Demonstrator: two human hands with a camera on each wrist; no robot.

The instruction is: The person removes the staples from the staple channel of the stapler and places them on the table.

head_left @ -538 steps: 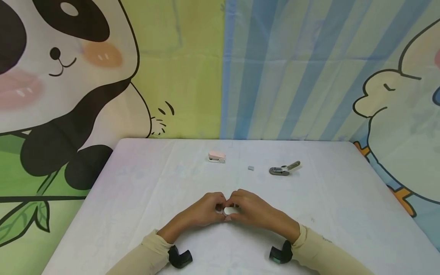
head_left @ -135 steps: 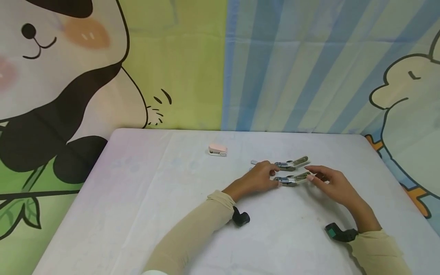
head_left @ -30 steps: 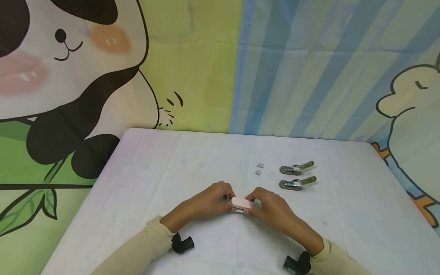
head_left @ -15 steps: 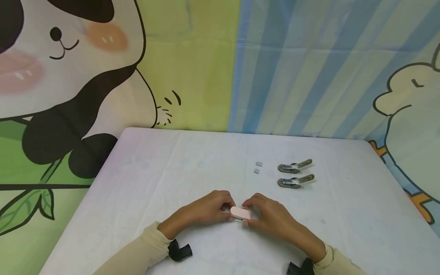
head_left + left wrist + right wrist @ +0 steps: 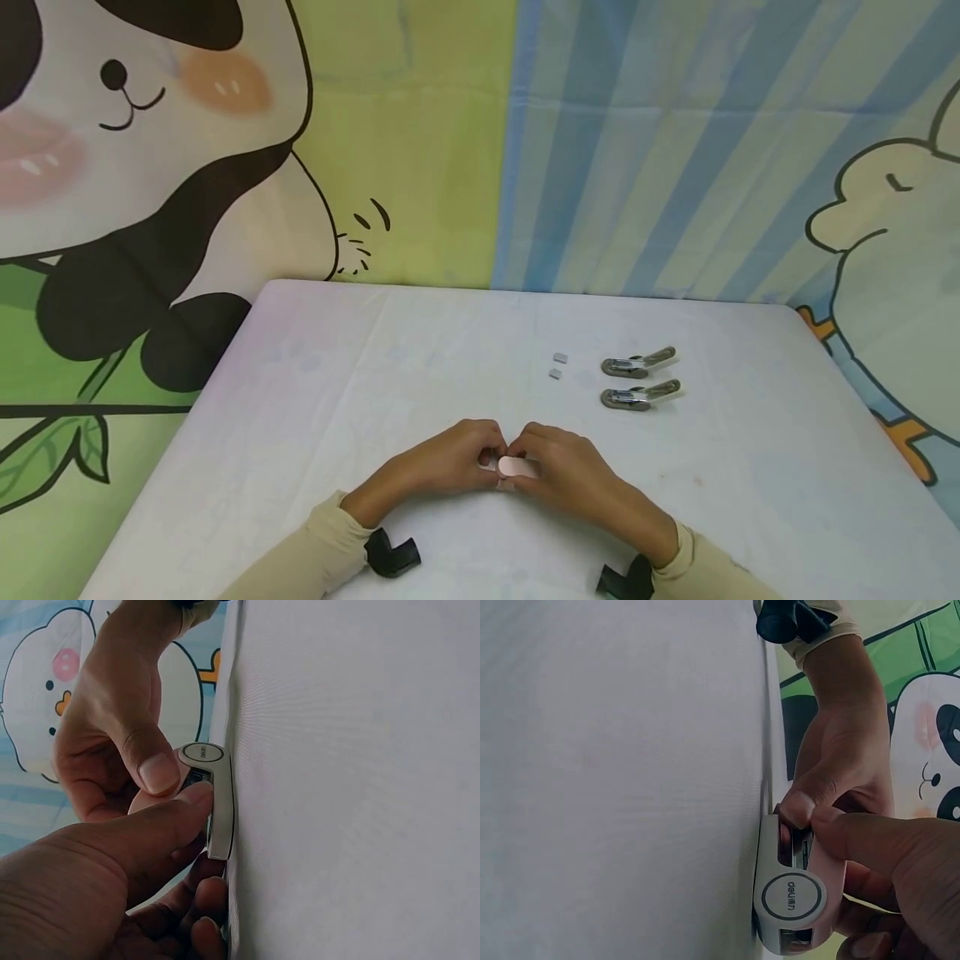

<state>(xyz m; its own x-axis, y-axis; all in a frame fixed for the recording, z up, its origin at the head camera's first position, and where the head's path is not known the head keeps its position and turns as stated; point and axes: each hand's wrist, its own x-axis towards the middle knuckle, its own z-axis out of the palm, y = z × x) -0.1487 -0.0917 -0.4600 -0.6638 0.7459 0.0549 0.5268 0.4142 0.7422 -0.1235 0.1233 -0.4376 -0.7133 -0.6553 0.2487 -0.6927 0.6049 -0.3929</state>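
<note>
A small pink-and-white stapler is between both hands near the middle of the table, its white base down by the cloth. My left hand pinches its left end; in the left wrist view that thumb presses at the gap between the white base and the pink top. From the right, my right hand grips the pink top, its thumb close to the left thumb. A dark slot with metal shows beside the round badge. Fingers hide part of the pink top.
Two grey staplers, a rear one and a front one, lie at the back right with their arms swung up. Left of them are two small grey staple blocks, one behind, one in front. A cartoon backdrop borders the white table.
A second swung-open grey stapler and a second staple block now lie at the back right. The pink stapler has come from the back into both hands; the right hand has just shifted left along it.
</note>
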